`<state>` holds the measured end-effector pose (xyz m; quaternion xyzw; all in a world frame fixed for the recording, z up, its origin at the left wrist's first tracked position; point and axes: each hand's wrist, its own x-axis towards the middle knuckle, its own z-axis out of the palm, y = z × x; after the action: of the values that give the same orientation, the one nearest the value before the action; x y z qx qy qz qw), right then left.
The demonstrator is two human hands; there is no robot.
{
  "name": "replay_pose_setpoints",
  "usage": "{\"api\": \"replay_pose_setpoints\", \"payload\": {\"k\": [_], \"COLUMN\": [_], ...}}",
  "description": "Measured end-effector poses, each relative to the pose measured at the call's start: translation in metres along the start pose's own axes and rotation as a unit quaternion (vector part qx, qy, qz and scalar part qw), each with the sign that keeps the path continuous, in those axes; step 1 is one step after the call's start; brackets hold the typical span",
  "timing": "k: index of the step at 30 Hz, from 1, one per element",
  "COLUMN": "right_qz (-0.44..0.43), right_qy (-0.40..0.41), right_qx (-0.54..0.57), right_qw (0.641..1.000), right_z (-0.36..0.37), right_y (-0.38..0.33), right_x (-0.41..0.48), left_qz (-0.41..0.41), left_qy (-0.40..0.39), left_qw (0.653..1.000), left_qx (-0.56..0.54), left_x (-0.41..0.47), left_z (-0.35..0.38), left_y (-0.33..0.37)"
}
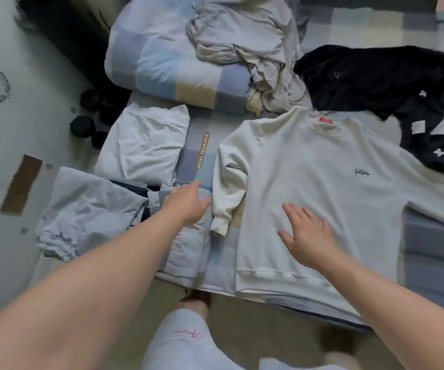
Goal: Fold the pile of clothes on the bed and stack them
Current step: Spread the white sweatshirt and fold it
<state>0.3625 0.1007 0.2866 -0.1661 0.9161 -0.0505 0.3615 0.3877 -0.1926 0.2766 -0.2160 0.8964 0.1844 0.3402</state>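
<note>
Bed (429,252), checked sheet. White sweatshirt (322,188) lies flat in the middle, front up. Grey jacket (92,209) at the near-left edge. My R hand (308,236) flat on the sweatshirt, fingers spread. L hand (188,204) over the jacket, fingers straight, tips at the sweatshirt's sleeve.

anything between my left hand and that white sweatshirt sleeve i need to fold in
Nothing visible. The left hand is over the folded grey jacket, fingertips right beside the sweatshirt sleeve, with no item between them.
</note>
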Motion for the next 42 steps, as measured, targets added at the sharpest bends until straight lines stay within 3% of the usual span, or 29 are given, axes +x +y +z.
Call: {"api": "replay_pose_setpoints", "payload": {"k": [4, 8, 12, 16, 20, 24, 31, 36, 38, 42], "right_qz": [0.052, 0.097, 0.136, 0.173, 0.194, 0.174, 0.078, 0.087, 0.086, 0.113], "right_qy": [-0.025, -0.042, -0.064, -0.033, -0.01, -0.004, -0.051, -0.106, -0.118, -0.124], "right_qx": [0.047, 0.15, 0.265, 0.372, 0.472, 0.582, 0.658, 0.764, 0.777, 0.788], "right_qw": [0.997, 0.983, 0.952, 0.912, 0.86, 0.795, 0.747, 0.63, 0.612, 0.592], "right_z": [0.055, 0.113, 0.17, 0.193, 0.174, 0.12, 0.037, 0.021, 0.024, 0.04], "right_y": [-0.041, -0.059, -0.064, -0.069, -0.076, -0.092, -0.153, -0.226, -0.26, -0.322], "right_x": [0.053, 0.108, 0.161, 0.203, 0.217, 0.204, 0.22, 0.259, 0.276, 0.303], "left_qz": [0.047, 0.05, 0.039, 0.008, 0.022, 0.0, 0.037, 0.091, 0.111, 0.152], "left_qy": [-0.047, -0.085, -0.102, -0.078, -0.068, -0.03, 0.081, 0.02, -0.007, 0.011], "left_qw": [0.997, 0.995, 0.994, 0.996, 0.99, 0.948, 0.948, 0.944, 0.951, 0.966], "left_qx": [0.047, 0.023, 0.026, 0.035, -0.121, -0.316, -0.305, -0.316, -0.29, -0.207], "left_x": [0.087, 0.166, 0.226, 0.257, 0.244, 0.205, 0.199, 0.22, 0.232, 0.253], "left_z": [0.013, 0.049, 0.092, 0.115, 0.099, 0.056, -0.056, -0.118, -0.132, -0.143], "left_y": [-0.034, -0.033, -0.017, -0.008, -0.002, -0.001, -0.039, -0.103, -0.13, -0.182]}}
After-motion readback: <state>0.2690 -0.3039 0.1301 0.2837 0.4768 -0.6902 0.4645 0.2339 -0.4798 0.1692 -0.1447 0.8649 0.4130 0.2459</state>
